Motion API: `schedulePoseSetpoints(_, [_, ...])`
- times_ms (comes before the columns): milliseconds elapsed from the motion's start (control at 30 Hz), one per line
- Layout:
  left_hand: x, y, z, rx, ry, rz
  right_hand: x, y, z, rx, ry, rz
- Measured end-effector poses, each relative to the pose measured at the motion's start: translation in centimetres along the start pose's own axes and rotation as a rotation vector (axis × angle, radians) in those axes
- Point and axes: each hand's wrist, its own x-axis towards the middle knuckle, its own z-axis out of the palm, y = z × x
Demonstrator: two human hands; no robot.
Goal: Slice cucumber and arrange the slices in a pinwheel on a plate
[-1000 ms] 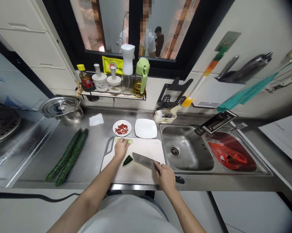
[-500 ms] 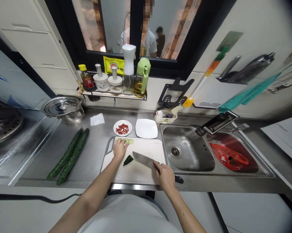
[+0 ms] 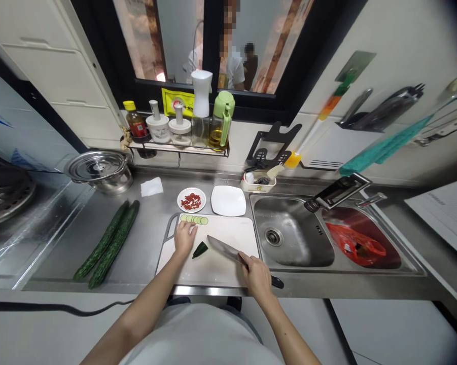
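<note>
My left hand (image 3: 184, 239) rests over the left part of the white cutting board (image 3: 220, 276), its fingers loosely apart and holding nothing. Just beyond its fingertips, a row of thin cucumber slices (image 3: 200, 220) lies along the board's far edge. My right hand (image 3: 257, 274) is closed round the black handle of a kitchen knife (image 3: 225, 248). The blade points left and away from me, above the board. Between the left hand and the blade lies a dark green cucumber end piece (image 3: 200, 249).
Two whole cucumbers (image 3: 114, 243) lie on the steel counter at left, near a lidded pot (image 3: 101, 175). Beyond the board are a small plate of chopped red bits (image 3: 191, 201) and a white square plate (image 3: 229, 201). A sink (image 3: 294, 238) adjoins the board's right side.
My left hand has drawn back toward me from the cucumber slices, which now show more fully. My right hand keeps the knife in nearly the same place.
</note>
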Motion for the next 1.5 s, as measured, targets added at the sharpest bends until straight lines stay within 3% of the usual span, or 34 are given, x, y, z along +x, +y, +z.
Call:
schedulePoseSetpoints(133, [-2.7, -0.6, -1.1, -0.162, 0.003, 0.014, 0.3, -0.7, 0.0, 0.124, 0.016, 0.049])
schedulePoseSetpoints(400, [-6.5, -0.5, -2.2, -0.216, -0.043, 0.115, 1.8, -3.5, -1.1, 0.305, -0.009, 0.034])
schedulePoseSetpoints(667, [-6.9, -1.5, -0.9, -0.214, -0.072, 0.277, 2.6, -6.2, -1.7, 0.122, -0.090, -0.025])
schedulePoseSetpoints(1000, [-6.9, -2.6, 0.2, -0.174, 0.003, 0.462, 2.6, -7.1, -1.7, -0.034, -0.302, -0.137])
schedulePoseSetpoints(1500, [-6.9, -2.5, 0.2, -0.174, -0.018, 0.504, 2.5, -7.4, -1.8, -0.027, -0.350, -0.139])
